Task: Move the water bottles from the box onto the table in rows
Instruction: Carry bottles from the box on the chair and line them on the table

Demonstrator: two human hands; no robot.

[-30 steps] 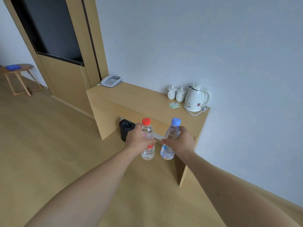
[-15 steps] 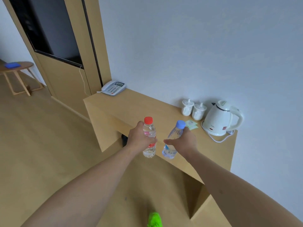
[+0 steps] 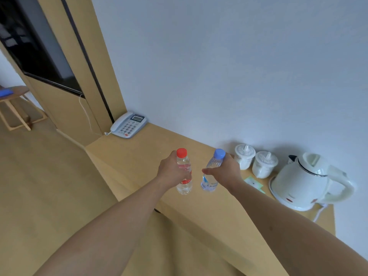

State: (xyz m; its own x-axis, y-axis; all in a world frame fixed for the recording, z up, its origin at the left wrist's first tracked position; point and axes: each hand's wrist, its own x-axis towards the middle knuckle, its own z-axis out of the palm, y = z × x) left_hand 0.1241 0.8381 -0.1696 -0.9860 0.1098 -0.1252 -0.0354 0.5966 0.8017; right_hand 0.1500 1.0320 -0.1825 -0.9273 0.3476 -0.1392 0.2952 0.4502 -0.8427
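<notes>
My left hand grips a clear water bottle with a red cap and holds it upright. My right hand grips a second clear bottle with a blue cap, tilted a little to the right. Both bottles hang side by side over the front part of the light wooden table, near its middle. Whether either bottle touches the tabletop cannot be told. The box is out of view.
A grey telephone sits at the table's far left corner. Two white lidded cups stand by the wall, with a white electric kettle and its cord at the right end. A small green paper lies beside the kettle.
I have come closer to the table, and both hands have carried the bottles forward from in front of its edge to above the tabletop. The grips are unchanged.
</notes>
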